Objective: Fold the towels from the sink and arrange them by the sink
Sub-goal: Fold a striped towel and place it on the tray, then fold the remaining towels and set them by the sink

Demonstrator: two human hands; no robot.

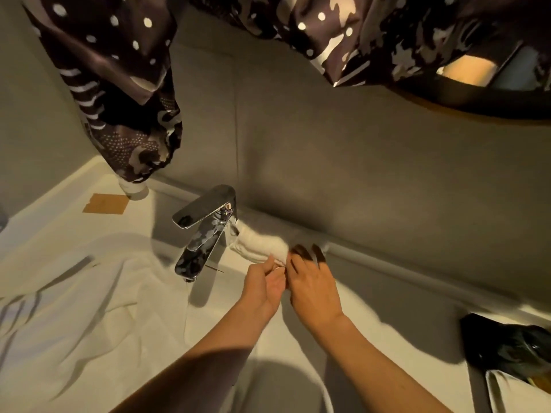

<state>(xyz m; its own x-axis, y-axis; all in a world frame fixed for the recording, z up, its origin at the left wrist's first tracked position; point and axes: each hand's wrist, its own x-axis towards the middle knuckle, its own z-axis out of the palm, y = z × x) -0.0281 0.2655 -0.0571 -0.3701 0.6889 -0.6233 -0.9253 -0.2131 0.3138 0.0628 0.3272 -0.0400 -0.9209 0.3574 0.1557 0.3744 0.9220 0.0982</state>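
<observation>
Behind the faucet (205, 231), both hands (293, 281) press a folded towel (262, 244).

I was looking at a bathroom: a chrome tap (205, 231) stood over a white sink (298, 338), with a round mirror (492, 93) up right of it.

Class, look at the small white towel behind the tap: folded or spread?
Folded: the small white towel lies as a compact layered bundle against the wall, beside the tap.

We see a chrome faucet (205, 231) mid-frame, an orange card (105, 203) at left, patterned dark fabric (119, 93) hanging upper left, a black object (507, 347) lower right.
</observation>
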